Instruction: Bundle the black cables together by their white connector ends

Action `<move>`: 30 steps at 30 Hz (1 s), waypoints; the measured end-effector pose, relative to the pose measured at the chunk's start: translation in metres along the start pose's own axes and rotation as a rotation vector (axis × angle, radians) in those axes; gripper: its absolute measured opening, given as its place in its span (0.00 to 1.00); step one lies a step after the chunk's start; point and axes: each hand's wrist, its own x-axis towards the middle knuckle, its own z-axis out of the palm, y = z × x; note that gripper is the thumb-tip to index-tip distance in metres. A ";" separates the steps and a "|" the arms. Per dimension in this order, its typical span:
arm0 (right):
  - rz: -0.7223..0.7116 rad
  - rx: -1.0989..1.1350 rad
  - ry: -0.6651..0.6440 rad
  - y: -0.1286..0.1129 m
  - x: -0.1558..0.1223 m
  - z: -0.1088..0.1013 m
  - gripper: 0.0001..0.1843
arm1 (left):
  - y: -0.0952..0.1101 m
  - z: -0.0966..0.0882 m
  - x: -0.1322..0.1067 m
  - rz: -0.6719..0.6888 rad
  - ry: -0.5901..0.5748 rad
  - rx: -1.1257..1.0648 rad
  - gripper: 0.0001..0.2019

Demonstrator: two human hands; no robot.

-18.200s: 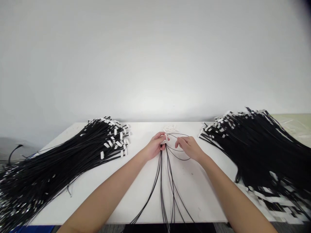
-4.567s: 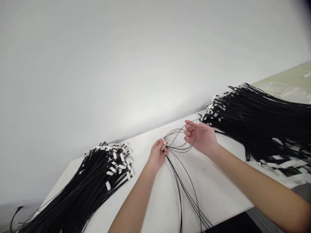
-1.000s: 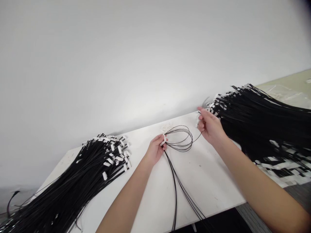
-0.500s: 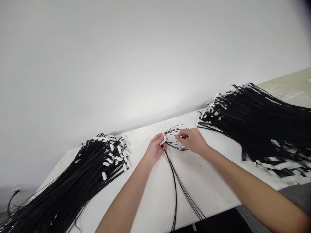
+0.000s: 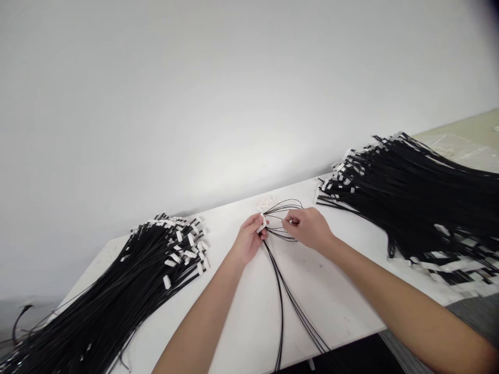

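Thin black white-tagged wires [image 5: 281, 291]: only a few loops gathered, pinched tight by left hand [image 5: 249, 241] and right hand [image 5: 310, 228], with big wire heaps [image 5: 409, 208] at both white table [image 5: 249, 311] ends.

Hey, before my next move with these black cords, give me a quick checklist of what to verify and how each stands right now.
1. Left hand grips the white tags of the black cords in one bunch: ok.
2. Right hand fingers pinched at the cords' loops: ok. Which strand they hold: cannot tell.
3. Loops free of tangles: cannot tell.
4. The cords' long ends run off the table at its front edge, apart from both piles: ok.
5. Left pile and right pile lie apart from both hands: ok.
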 end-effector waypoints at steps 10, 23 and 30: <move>-0.086 -0.014 0.027 0.002 -0.001 0.004 0.11 | 0.000 0.000 0.000 -0.005 0.011 -0.001 0.14; -0.415 0.072 0.133 0.009 -0.001 0.005 0.10 | 0.001 0.002 -0.002 -0.013 -0.001 0.034 0.13; -0.366 0.050 0.160 0.010 -0.002 0.012 0.10 | 0.003 0.003 -0.004 -0.021 -0.039 0.048 0.12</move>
